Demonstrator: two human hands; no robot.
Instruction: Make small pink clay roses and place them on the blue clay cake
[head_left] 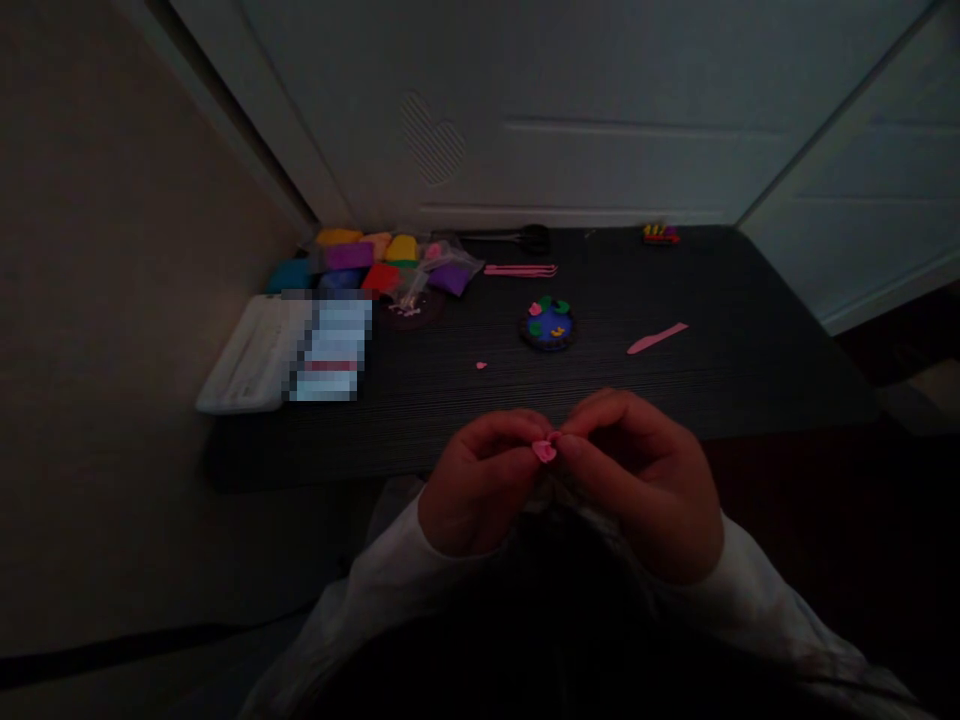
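Observation:
A small pink clay flower (544, 452) with ruffled petals is pinched between my two hands, just over the table's near edge. My left hand (484, 480) grips it from the left with thumb and fingertips. From the other side, my right hand (645, 480) closes thumb and forefinger on its edge. Beyond them lies a round clay pond (550, 328) with a blue middle, dark rim, green leaves, a pink flower and small yellow-orange shapes. A tiny pink clay bit (481, 366) rests on the table to its left.
On the dark table (450, 400), a pink modelling knife (657, 339) lies at right. Pink tools (520, 271), scissors (534, 238) and a colourful clay piece (660, 234) are at the back. Clay packets (349, 256) and a white packet (259, 350) occupy the left.

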